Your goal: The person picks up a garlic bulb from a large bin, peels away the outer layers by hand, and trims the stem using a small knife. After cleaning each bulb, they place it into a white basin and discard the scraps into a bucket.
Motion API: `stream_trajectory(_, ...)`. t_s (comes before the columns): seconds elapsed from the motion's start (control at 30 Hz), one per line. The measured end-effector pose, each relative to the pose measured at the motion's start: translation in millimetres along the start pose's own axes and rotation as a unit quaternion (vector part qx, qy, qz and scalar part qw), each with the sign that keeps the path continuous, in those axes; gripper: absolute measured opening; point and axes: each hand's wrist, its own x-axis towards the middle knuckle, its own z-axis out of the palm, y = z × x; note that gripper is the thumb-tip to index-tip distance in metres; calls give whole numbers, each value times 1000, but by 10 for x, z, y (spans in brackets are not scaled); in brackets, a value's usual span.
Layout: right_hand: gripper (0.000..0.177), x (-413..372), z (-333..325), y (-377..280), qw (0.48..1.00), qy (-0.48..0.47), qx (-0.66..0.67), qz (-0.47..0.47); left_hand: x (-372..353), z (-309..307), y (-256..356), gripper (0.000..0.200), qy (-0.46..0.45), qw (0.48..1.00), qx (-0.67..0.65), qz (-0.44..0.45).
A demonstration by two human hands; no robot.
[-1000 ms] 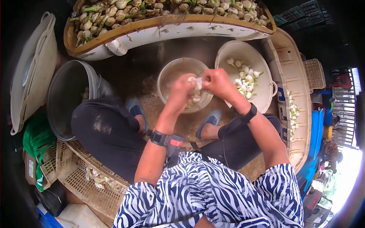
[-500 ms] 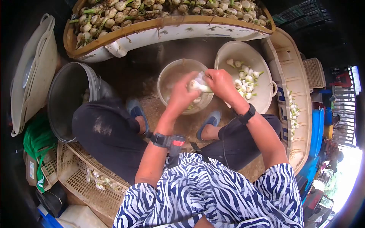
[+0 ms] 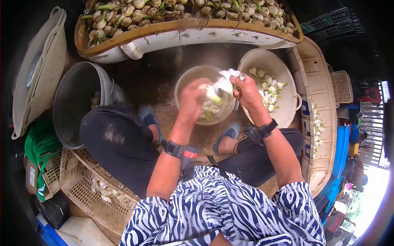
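Observation:
Over a round pale bucket (image 3: 179,88), my left hand (image 3: 191,102) holds a white garlic bulb (image 3: 210,92) with a short greenish stem, slightly blurred. My right hand (image 3: 249,92) grips a small metal knife (image 3: 239,100), its blade pointing down. White peel (image 3: 225,82) stretches between the bulb and my right fingers. Peelings and stems (image 3: 210,111) lie inside the bucket. Just right of my right hand, peeled bulbs (image 3: 269,88) sit in a large cream basin (image 3: 287,104).
A long trough (image 3: 188,37) of unpeeled garlic runs across the top. At left are a dark bucket (image 3: 61,110), a leaning basin (image 3: 39,74) and green netting (image 3: 39,151). A plastic crate (image 3: 94,201) lies lower left; a cream tray (image 3: 324,160) stands right.
My hands have moved apart, with white peel now drawn out from the bulb towards my right hand. The knife now shows clearly below my right fingers. The view has shifted slightly.

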Motion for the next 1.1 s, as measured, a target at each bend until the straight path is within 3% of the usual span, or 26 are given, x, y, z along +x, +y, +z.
stream_trajectory(0.1,15,-123,206,-93,1000,-5,10,-1,-19,161,-12,35,39,998,-33,-26)
stream_trajectory(0.13,15,-127,252,-116,1000,-5,10,-1,-18,143,-70,39,-6,987,157,41)
stream_trajectory(0.17,15,-133,286,-138,1000,-12,8,-2,-8,106,-100,39,-6,987,157,40)
stream_trajectory(0.23,15,-129,287,-156,1000,-21,5,-5,3,54,-105,38,-38,988,90,-119)
stream_trajectory(0.3,19,-100,244,-192,997,54,-1,-51,-15,56,-79,33,-5,988,89,-129)
stream_trajectory(0.37,11,-63,189,-322,991,106,-10,-82,-7,-1,-23,28,-37,995,-17,-95)
stream_trajectory(0.43,14,38,-189,-223,976,126,-157,-81,19,-49,-4,30,-9,990,-90,-110)
stream_trajectory(0.5,24,169,-404,72,860,44,-475,-181,-12,5,59,29,18,989,-125,-74)
stream_trajectory(0.53,34,79,-292,95,783,61,-606,-124,6,-31,38,30,11,988,-135,-70)
stream_trajectory(0.57,34,-82,-39,-60,773,59,-619,-126,13,-19,34,30,11,988,-135,-70)
stream_trajectory(0.67,30,-167,305,-235,815,85,-555,-143,14,38,25,26,5,998,-64,-19)
stream_trajectory(0.73,23,-165,423,-269,820,6,-507,-264,5,90,38,23,-2,1000,4,-15)
stream_trajectory(0.77,23,-156,438,-270,819,12,-509,-264,4,130,38,23,-7,1000,3,-19)
stream_trajectory(0.9,12,-107,480,-225,764,-49,-572,-295,-29,69,27,24,32,992,119,9)
stream_trajectory(0.97,10,-105,495,-206,704,-49,-641,-303,-34,14,8,28,27,989,147,17)
stream_trajectory(1.07,8,-77,512,-162,684,-10,-660,-311,-22,42,-4,28,35,980,193,25)
stream_trajectory(1.1,8,-47,470,-149,684,-10,-660,-312,-16,67,0,27,44,989,141,12)
